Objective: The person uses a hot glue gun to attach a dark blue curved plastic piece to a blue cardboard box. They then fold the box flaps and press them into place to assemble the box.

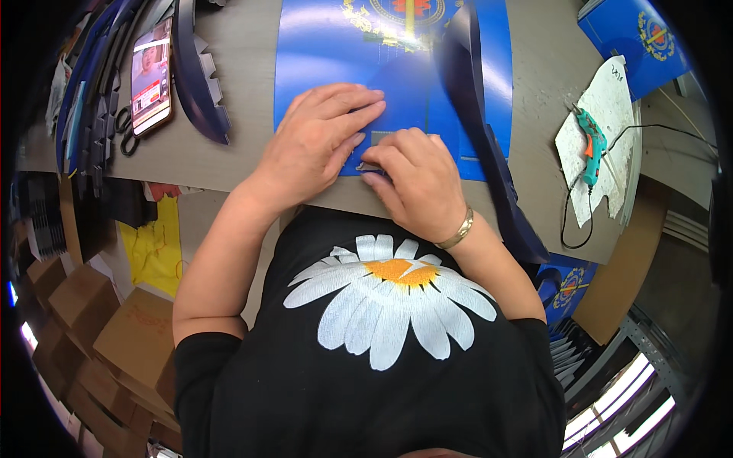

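A glossy blue printed sheet [305,61] lies before me on the table, with a crest in gold and red near its far end. My left hand [317,137] rests on its near left part, fingers stretched out and pressing lightly down. At the near edge my right hand [420,183] is curled, thumb and fingertips pinched around a small pale grey bit that is mostly hidden. A short grey strip [388,137] on the sheet shows just beyond those fingers. Along the sheet's right side lies a long dark blue curved strip [482,130], reaching past the table edge.
A glue gun [591,141] with a cable lies on a stained white sheet [615,99] at right. On the left are a phone [153,80], scissors [128,130] and several dark curved strips with notched edges [200,84]. Cardboard boxes [137,336] stand below left.
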`<state>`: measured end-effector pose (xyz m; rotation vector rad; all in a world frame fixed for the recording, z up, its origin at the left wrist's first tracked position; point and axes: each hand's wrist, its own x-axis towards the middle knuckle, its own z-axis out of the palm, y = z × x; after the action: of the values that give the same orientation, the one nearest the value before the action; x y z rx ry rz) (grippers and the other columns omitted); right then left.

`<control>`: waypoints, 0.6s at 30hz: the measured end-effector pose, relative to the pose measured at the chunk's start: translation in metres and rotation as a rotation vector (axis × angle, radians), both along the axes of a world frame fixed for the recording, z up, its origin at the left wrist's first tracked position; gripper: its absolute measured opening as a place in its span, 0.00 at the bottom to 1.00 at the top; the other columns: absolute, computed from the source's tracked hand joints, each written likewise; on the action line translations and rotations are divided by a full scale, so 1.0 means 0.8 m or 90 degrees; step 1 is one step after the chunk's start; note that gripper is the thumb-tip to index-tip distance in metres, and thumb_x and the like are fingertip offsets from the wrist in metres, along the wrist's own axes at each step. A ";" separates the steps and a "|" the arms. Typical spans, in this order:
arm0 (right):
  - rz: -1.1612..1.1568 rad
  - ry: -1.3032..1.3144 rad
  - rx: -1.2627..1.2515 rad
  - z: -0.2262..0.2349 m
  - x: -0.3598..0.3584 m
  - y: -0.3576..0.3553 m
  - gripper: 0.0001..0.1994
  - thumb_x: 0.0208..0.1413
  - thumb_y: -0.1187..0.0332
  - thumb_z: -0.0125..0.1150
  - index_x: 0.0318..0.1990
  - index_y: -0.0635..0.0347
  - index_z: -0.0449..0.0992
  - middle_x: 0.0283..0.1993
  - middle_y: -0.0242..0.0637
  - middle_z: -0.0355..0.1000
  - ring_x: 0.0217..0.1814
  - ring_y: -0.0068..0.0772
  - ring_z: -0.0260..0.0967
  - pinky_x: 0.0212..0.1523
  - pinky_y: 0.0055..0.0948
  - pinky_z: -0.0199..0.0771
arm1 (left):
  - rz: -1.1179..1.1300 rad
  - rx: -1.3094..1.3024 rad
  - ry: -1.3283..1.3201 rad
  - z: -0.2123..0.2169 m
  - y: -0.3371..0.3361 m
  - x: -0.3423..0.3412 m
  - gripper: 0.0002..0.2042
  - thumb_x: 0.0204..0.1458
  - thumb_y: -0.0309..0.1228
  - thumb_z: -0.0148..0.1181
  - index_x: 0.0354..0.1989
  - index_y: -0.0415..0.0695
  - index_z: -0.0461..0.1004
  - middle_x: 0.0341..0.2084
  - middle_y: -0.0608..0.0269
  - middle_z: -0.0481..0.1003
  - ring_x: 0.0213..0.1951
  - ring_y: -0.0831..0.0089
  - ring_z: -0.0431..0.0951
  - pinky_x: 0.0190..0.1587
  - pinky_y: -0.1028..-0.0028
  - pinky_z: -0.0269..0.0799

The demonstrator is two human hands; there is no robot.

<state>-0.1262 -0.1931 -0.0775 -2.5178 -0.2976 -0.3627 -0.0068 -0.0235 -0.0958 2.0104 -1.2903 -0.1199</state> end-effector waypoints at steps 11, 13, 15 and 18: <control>0.050 -0.016 -0.111 -0.007 0.015 0.007 0.04 0.51 0.69 0.62 0.31 0.55 0.73 0.32 0.34 0.65 0.38 0.36 0.67 0.36 0.36 0.63 | -0.005 0.006 -0.024 -0.002 0.000 0.001 0.21 0.56 0.23 0.61 0.60 0.44 0.77 0.60 0.62 0.76 0.62 0.57 0.73 0.65 0.60 0.65; 0.067 -0.010 -0.133 -0.005 0.015 0.004 0.04 0.51 0.69 0.61 0.32 0.55 0.73 0.32 0.34 0.65 0.38 0.36 0.67 0.37 0.36 0.64 | -0.005 0.002 -0.024 -0.002 0.000 0.000 0.21 0.56 0.23 0.61 0.60 0.44 0.77 0.60 0.62 0.76 0.62 0.57 0.73 0.65 0.60 0.65; 0.072 0.009 -0.124 -0.005 0.006 -0.003 0.05 0.50 0.69 0.64 0.33 0.55 0.74 0.34 0.34 0.66 0.39 0.36 0.68 0.37 0.36 0.64 | -0.008 0.000 -0.018 -0.002 0.000 -0.001 0.22 0.55 0.23 0.61 0.60 0.44 0.77 0.61 0.62 0.76 0.62 0.57 0.73 0.65 0.60 0.65; 0.045 -0.018 -0.056 -0.006 -0.003 -0.014 0.09 0.47 0.70 0.68 0.35 0.53 0.75 0.36 0.33 0.69 0.39 0.36 0.69 0.37 0.37 0.64 | -0.004 -0.005 -0.011 -0.003 0.000 -0.002 0.22 0.55 0.23 0.61 0.60 0.44 0.77 0.61 0.62 0.76 0.62 0.58 0.73 0.65 0.60 0.65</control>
<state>-0.1289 -0.2039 -0.0822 -2.5814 -0.4208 -0.3650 -0.0080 -0.0237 -0.0985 2.0054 -1.3057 -0.0996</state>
